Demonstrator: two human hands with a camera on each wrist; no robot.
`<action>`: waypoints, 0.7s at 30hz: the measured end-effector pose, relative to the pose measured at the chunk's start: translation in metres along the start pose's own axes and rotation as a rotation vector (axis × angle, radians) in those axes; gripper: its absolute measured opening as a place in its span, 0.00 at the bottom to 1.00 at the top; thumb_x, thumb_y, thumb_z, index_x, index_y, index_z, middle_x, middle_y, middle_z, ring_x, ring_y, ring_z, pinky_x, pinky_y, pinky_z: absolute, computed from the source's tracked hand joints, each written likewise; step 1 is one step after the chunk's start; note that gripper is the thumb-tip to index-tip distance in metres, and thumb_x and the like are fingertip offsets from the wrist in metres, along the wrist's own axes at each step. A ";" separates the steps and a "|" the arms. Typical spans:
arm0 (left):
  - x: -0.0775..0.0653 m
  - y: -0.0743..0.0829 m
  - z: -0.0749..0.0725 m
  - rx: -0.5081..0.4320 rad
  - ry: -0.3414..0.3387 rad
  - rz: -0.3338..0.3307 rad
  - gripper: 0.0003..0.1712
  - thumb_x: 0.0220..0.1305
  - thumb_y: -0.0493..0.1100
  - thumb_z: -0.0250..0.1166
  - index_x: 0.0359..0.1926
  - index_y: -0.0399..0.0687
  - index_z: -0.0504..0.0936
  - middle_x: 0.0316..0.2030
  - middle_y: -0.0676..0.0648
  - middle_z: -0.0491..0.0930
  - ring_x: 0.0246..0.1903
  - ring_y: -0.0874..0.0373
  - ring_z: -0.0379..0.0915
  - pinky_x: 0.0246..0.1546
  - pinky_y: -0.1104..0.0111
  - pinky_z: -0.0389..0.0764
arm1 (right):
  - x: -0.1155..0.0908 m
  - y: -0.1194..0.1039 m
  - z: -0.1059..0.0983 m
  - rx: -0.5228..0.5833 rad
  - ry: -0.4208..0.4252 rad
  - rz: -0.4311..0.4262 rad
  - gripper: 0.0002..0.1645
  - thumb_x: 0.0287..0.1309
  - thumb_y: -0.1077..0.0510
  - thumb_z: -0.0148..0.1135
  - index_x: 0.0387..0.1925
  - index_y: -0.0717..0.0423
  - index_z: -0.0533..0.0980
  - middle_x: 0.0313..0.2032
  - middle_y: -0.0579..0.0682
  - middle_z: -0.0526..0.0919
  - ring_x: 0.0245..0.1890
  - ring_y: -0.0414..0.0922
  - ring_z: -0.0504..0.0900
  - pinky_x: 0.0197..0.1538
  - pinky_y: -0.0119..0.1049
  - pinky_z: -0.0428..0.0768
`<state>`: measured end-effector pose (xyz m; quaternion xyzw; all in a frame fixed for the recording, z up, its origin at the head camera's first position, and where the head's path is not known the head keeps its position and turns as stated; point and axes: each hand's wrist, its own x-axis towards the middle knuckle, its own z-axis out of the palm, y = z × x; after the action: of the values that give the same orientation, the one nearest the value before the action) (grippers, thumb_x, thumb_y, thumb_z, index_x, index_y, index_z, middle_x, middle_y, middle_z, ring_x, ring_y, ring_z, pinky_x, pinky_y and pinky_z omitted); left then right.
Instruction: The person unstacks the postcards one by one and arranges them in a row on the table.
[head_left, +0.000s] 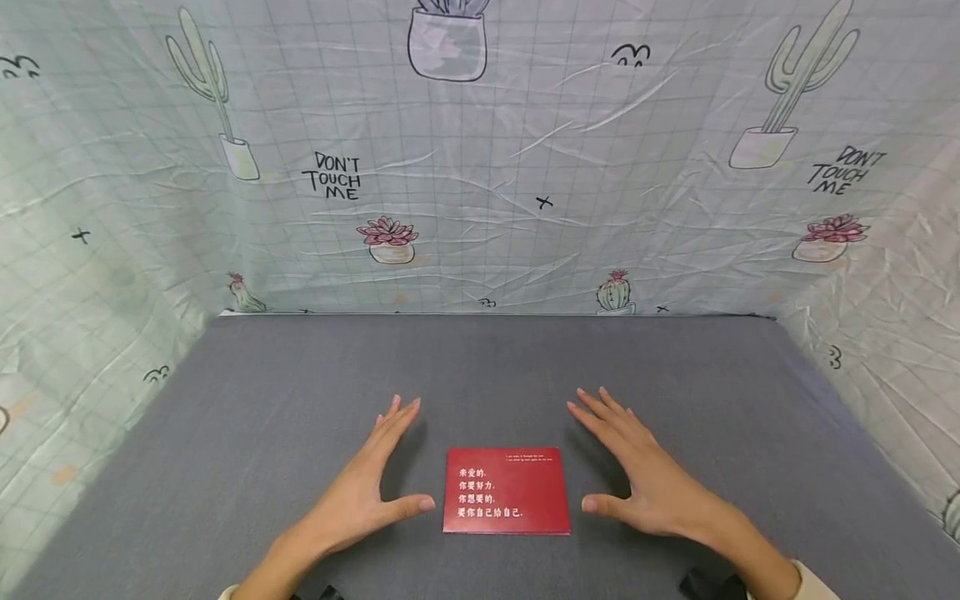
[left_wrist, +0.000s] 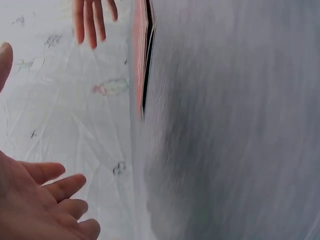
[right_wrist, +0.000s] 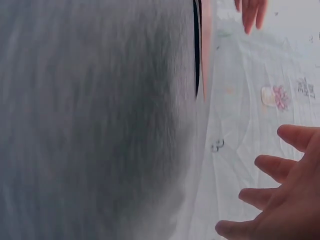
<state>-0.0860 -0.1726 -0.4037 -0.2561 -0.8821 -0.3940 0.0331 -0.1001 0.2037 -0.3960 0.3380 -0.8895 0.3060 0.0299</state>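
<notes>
A flat red booklet point(head_left: 540, 492) with white Chinese lettering and small print at its top lies on the grey tabletop. From the left wrist view, the booklet's edge point(left_wrist: 142, 60) shows several thin layers with a dark strip beneath. My left hand point(head_left: 367, 479) is just left of it, fingers spread and thumb pointing towards its side. Mirroring that on the right is my right hand point(head_left: 641, 475), its thumb close to the booklet's right side. Gaps separate both hands from the booklet, and neither holds anything. Shadows fall on the table beside the fingers.
A grey cloth surface point(head_left: 480, 375) covers the table. Behind it and along both sides hangs a pale gridded curtain point(head_left: 480, 167) printed with cacti and lettering. Dark straps point(head_left: 708, 583) show near the wrists at the lower edge.
</notes>
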 end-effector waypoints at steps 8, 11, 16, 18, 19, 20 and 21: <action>-0.002 0.009 0.014 -0.126 -0.077 -0.083 0.61 0.43 0.57 0.78 0.74 0.70 0.50 0.74 0.49 0.46 0.72 0.51 0.40 0.56 0.38 0.61 | 0.002 -0.008 0.012 0.163 -0.007 -0.012 0.54 0.47 0.50 0.70 0.73 0.46 0.53 0.73 0.46 0.50 0.72 0.56 0.42 0.53 0.69 0.64; -0.002 0.009 0.018 -0.145 -0.092 -0.086 0.62 0.41 0.56 0.79 0.73 0.69 0.52 0.73 0.50 0.48 0.71 0.57 0.42 0.55 0.41 0.64 | 0.002 -0.010 0.017 0.184 -0.009 -0.003 0.53 0.48 0.49 0.70 0.73 0.44 0.55 0.72 0.46 0.53 0.71 0.54 0.46 0.52 0.67 0.67; -0.002 0.006 0.025 -0.135 -0.104 -0.059 0.60 0.41 0.57 0.79 0.73 0.63 0.56 0.72 0.50 0.53 0.71 0.57 0.44 0.55 0.42 0.65 | 0.002 -0.015 0.026 0.225 -0.033 0.018 0.50 0.49 0.47 0.71 0.71 0.41 0.57 0.70 0.47 0.58 0.70 0.51 0.49 0.53 0.62 0.70; -0.003 0.005 0.028 -0.132 -0.112 -0.055 0.59 0.41 0.58 0.78 0.73 0.62 0.56 0.72 0.50 0.53 0.71 0.57 0.43 0.55 0.41 0.66 | 0.001 -0.016 0.029 0.245 -0.041 0.031 0.49 0.49 0.47 0.70 0.71 0.43 0.58 0.70 0.48 0.58 0.70 0.50 0.49 0.54 0.59 0.71; -0.003 0.005 0.030 -0.130 -0.118 -0.057 0.59 0.41 0.58 0.78 0.73 0.62 0.56 0.72 0.50 0.53 0.71 0.56 0.43 0.55 0.41 0.66 | 0.000 -0.016 0.030 0.252 -0.046 0.039 0.49 0.49 0.46 0.70 0.71 0.43 0.58 0.70 0.47 0.59 0.70 0.49 0.49 0.54 0.58 0.71; -0.004 0.004 0.031 -0.132 -0.124 -0.062 0.59 0.41 0.59 0.78 0.73 0.62 0.56 0.72 0.50 0.53 0.71 0.56 0.43 0.55 0.41 0.66 | 0.000 -0.016 0.032 0.257 -0.051 0.044 0.49 0.49 0.46 0.70 0.71 0.44 0.59 0.70 0.47 0.59 0.70 0.48 0.49 0.54 0.57 0.72; -0.004 0.004 0.033 -0.133 -0.131 -0.071 0.59 0.42 0.60 0.78 0.73 0.62 0.56 0.72 0.51 0.52 0.71 0.56 0.43 0.55 0.42 0.66 | -0.001 -0.016 0.033 0.260 -0.056 0.049 0.49 0.49 0.45 0.71 0.71 0.44 0.59 0.70 0.47 0.59 0.70 0.48 0.49 0.55 0.56 0.72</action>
<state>-0.0754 -0.1488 -0.4246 -0.2518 -0.8627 -0.4350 -0.0558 -0.0846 0.1760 -0.4151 0.3257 -0.8508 0.4097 -0.0466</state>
